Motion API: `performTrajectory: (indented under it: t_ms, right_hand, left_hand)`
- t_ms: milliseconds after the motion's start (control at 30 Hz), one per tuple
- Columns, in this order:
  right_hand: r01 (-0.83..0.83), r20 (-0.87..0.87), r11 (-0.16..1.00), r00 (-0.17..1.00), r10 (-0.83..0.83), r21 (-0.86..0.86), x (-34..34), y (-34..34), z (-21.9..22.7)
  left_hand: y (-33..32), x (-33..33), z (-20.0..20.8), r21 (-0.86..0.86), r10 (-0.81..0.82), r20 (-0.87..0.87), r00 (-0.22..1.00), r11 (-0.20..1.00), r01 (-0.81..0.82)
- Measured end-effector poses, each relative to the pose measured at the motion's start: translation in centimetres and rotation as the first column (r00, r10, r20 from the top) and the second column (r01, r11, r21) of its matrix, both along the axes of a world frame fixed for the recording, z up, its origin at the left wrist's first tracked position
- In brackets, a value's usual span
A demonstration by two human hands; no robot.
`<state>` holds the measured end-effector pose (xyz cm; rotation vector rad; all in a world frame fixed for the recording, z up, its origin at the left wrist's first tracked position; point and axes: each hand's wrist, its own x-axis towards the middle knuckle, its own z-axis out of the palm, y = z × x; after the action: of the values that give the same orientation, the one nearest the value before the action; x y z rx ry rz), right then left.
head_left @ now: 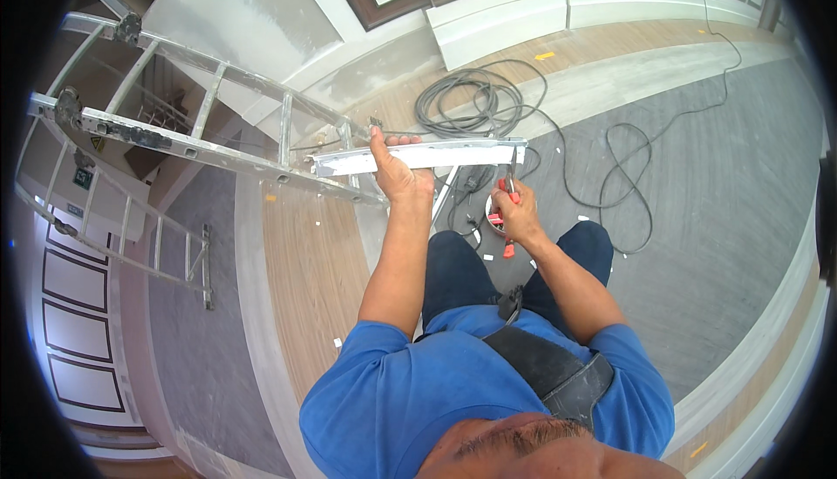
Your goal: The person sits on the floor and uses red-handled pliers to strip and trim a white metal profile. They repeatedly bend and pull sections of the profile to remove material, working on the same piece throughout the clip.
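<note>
holding white strip (453,155) in left hand (404,174), clamping fingers on it; holding red-handled tool (508,250) at strip's right end, clamping fingers of right hand (522,215) round it.

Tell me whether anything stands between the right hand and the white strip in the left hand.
Only the red-handled tool gripped in the right hand: its metal end is at the right end of the white strip that the left hand holds. Nothing else visible stands between them.
</note>
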<state>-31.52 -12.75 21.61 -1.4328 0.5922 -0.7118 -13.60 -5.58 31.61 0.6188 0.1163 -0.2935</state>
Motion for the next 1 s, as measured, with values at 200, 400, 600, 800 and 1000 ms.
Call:
performTrajectory:
  t_ms: [200,400,600,800,1000]
  right_hand:
    - [-0.032,0.016,0.997,0.999,0.031,0.064,0.4,-0.1,-0.4]
    - [-0.010,0.055,1.000,0.998,0.009,0.025,0.6,-0.1,-0.8]
    - [-0.102,-0.033,0.987,0.994,0.106,0.122,0.7,-1.1,-2.3]
    - [-0.066,-0.037,0.998,0.997,0.066,0.005,0.6,-1.2,-2.2]
    - [-0.032,-0.050,0.999,0.998,0.033,0.014,0.5,-0.8,-1.3]
  left_hand:
    - [0.1,-0.1,0.5,-0.008,0.029,-0.040,0.999,1.000,-0.029]
    - [0.4,-0.4,0.1,0.001,0.003,-0.049,0.999,1.000,-0.003]
    - [0.6,-0.7,-0.9,0.036,0.029,-0.013,0.999,0.999,-0.028]
    - [0.9,-0.4,-1.7,0.003,0.009,-0.014,1.000,1.000,-0.009]
    - [0.7,-0.8,-1.5,0.005,0.036,0.004,0.999,0.999,-0.036]
